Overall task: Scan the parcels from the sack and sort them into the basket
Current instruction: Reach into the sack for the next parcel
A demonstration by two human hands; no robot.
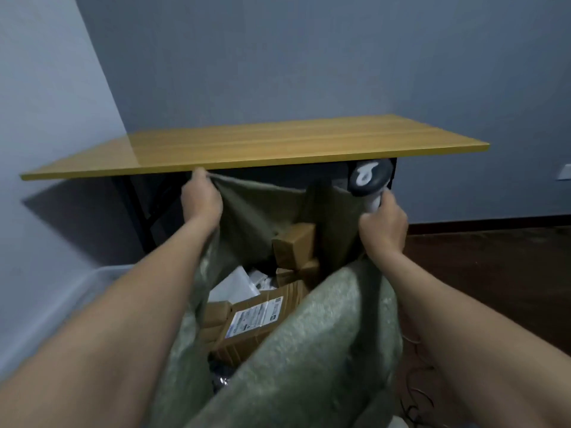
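Now we hold the sack (309, 350) open: our left hand (200, 199) clenches its rim just under the table (247, 143) edge, our right hand (383, 225) grasps the scanner (369, 179). Parcels (293, 242) lie inside, the labelled box (256, 316) uppermost. We should lift it toward us, since the table overhangs the far rim; open room lies left, by what looks like the basket (99, 276).

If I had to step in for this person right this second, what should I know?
Left hand grips the rim of the sack, holding it open.
Right hand holds the barcode scanner.
Parcels, among them a labelled cardboard box, lie inside the sack.
None is out yet.
Left: pull each out, scan it, drop it into the pale bin at left, probably the basket.
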